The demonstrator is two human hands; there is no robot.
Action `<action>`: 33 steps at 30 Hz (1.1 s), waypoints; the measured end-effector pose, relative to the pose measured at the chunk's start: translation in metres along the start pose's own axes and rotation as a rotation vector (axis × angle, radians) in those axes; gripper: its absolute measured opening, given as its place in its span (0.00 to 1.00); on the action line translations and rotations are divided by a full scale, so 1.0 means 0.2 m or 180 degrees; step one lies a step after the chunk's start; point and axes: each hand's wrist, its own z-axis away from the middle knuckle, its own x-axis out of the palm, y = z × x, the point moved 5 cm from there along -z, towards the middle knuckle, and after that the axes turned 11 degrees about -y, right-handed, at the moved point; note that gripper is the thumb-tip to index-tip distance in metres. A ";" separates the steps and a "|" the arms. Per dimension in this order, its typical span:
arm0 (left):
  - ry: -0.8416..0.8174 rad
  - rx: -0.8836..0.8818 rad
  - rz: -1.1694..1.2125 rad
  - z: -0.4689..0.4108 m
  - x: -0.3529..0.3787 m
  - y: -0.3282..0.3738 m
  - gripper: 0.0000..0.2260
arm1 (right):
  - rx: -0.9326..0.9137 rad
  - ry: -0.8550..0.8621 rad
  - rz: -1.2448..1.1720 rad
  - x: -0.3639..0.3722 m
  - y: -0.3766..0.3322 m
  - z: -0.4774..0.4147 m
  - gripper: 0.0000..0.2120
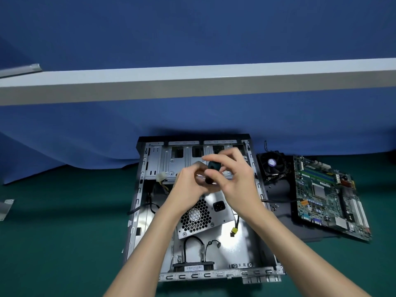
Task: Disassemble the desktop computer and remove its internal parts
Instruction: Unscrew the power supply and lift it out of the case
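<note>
Flanking the case [147, 168]: motherboard [327, 196], cooler fan [272, 166], right.

Inside the open case [205, 211], the loose power supply [205, 215] lies tilted across the middle, with cables [192, 243] curling on the floor toward the near edge. Both hands, left [190, 183] and right [233, 179], crowd the far bay. The table [64, 221] lies bare left of the case; the motherboard [330, 198] and fan [272, 166] fill the right side.
</note>
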 end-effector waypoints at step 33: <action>0.0415 0.0009 0.0145 0.01 0.00 -0.03 0.09 | 0.0138 0.0048 -0.0137 0.01 0.01 0.02 0.15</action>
